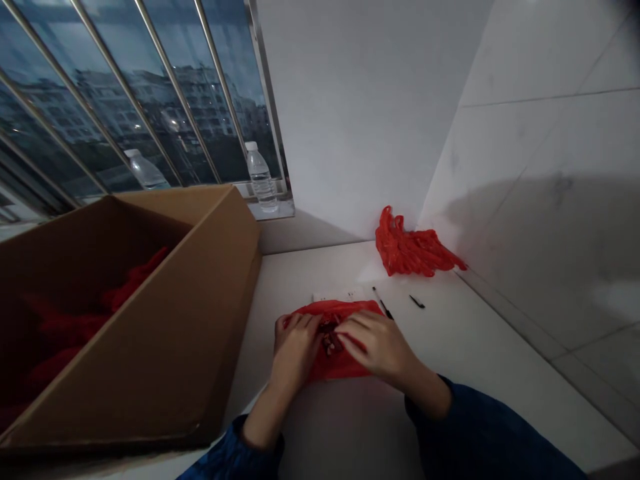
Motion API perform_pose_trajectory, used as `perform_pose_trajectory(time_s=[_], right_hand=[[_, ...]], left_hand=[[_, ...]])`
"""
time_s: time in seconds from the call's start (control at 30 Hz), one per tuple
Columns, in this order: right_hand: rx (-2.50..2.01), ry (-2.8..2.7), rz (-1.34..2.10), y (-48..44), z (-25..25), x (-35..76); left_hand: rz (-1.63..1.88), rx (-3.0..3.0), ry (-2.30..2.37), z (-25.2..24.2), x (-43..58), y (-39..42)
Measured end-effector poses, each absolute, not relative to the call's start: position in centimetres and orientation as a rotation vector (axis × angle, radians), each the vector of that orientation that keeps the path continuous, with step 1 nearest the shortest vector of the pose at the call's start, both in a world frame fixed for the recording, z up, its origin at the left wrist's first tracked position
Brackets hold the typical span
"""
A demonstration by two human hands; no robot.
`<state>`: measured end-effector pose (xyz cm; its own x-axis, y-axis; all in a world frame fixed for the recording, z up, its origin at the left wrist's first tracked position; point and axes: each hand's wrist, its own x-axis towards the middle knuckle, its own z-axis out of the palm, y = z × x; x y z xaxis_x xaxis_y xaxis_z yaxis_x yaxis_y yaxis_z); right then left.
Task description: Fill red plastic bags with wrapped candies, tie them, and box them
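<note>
A red bag, thin and crumpled like plastic, lies spread on the white table in front of me. Small dark-red packets with light markings show at its middle, between my hands. My left hand is closed on the bag's left side, fingers curled over toward the packets. From the right, my right hand has thumb and fingers drawn together on red material beside the packets. My fingers partly hide the packets and the bag's opening.
A big cardboard box with red items inside stands at left. Red plastic bags are heaped by the wall. A pen, a black pen cap and a white flat item lie behind my hands. A water bottle stands on the sill.
</note>
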<state>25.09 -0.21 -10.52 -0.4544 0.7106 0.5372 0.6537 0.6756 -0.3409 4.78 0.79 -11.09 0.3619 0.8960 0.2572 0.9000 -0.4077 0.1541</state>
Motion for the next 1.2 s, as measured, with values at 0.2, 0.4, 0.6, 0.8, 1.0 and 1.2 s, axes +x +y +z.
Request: perform_pose_trajectory(time_s=[0.2,0.4,0.6,0.8,1.0,1.2], right_hand=[[-1.482,-2.320,-0.036,2.1,-14.2,24.9],[-1.479,-2.348,0.025,3.0,-15.9,26.3],[-1.482,-2.329,0.289,3.7,-17.0,27.1],[-1.450,-2.310,0.399,4.3,-17.5,27.6],[-1.353,-2.159,0.362,3.9,-15.9,27.2],[-1.029,-1.780,0.683,2.2,-13.1,25.6]], left_hand=[[-0.501,-2.516,-1.773,-13.5,4.5,2.1],[-0.556,-2.543,-1.809,-14.9,4.3,3.0],[-0.480,-2.574,-1.889,-15.8,4.4,4.0],[-0.510,-2.558,-1.875,-16.1,4.3,5.0],[-0.645,-2.518,-1.782,-14.7,4.1,4.5],[-1.004,-2.575,-1.479,-11.2,4.3,2.5]])
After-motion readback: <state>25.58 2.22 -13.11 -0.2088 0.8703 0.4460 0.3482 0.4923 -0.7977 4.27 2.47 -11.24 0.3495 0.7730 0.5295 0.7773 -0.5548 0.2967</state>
